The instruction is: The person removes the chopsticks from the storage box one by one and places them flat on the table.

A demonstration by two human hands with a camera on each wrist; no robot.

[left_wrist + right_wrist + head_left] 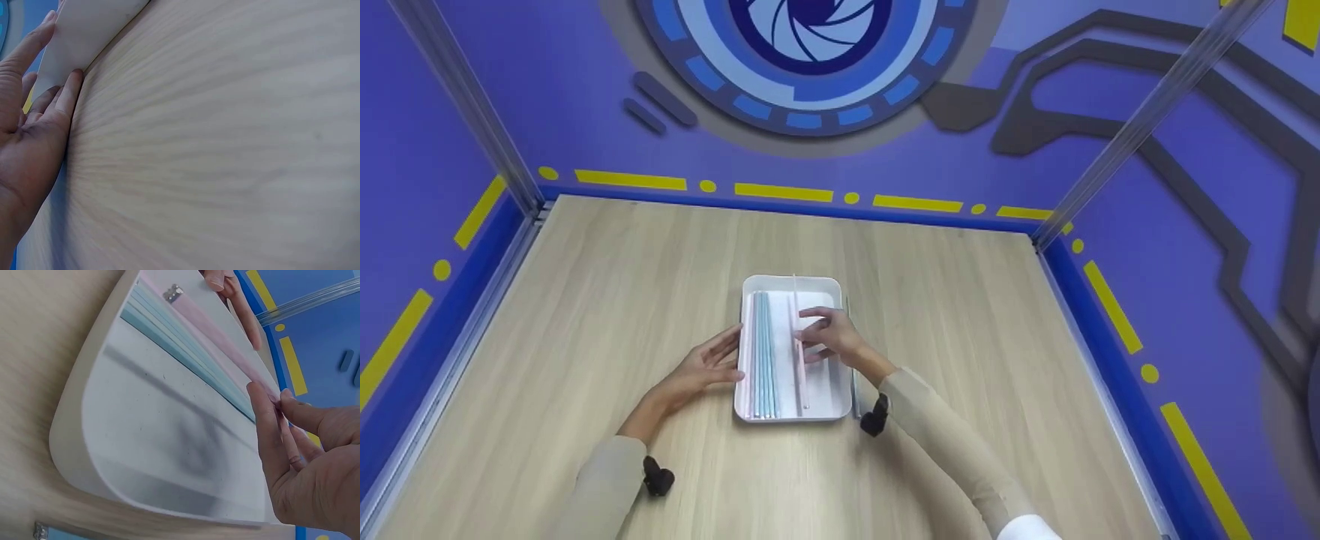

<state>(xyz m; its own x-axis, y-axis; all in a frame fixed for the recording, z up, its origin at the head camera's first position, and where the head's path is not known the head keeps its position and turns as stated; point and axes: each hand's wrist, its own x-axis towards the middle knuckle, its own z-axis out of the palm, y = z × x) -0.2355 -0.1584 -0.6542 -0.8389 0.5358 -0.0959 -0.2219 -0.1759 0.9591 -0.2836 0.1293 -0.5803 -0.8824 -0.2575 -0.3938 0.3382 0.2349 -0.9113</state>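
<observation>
A white rectangular tray lies on the table with several pale blue chopsticks and pink ones lined up along its left side. My right hand is over the tray and pinches one pink chopstick between thumb and fingertips. That chopstick has a silver end and slants above the tray floor, its shadow falling below it. At the tray's left wall, my left hand rests its fairly straight fingers and thumb against the outside. In the left wrist view the fingertips touch the white wall.
Just outside the tray's right wall, a blue chopstick with a silver end lies on the wooden table. Blue printed panels stand behind and at both sides, with metal posts at the corners.
</observation>
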